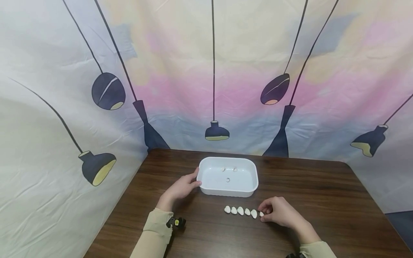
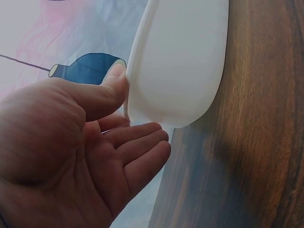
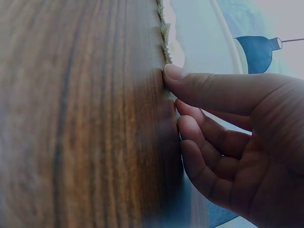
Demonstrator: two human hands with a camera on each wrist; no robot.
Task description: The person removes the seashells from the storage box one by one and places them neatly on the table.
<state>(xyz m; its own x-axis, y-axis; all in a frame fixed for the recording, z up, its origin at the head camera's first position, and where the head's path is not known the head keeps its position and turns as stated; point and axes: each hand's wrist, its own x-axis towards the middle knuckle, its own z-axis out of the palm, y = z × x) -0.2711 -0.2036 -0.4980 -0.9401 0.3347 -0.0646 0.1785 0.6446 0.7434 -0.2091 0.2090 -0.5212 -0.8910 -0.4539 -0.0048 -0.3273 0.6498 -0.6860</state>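
Observation:
In the head view, several small white seashells lie in a row on the wooden table. My right hand pinches the shell at the row's right end between thumb and fingers, down at the table. The right wrist view shows that thumb low against the tabletop, beside the ridged edges of the row; the pinched shell is mostly hidden there. My left hand holds the left end of a white plastic tray, its thumb at the front corner. Inside the tray are three small pale pieces.
The brown wooden table reaches back to a hanging cloth printed with lamps, which also covers the left side. A small dark device is strapped to the left wrist. The shell row lies in front of the tray.

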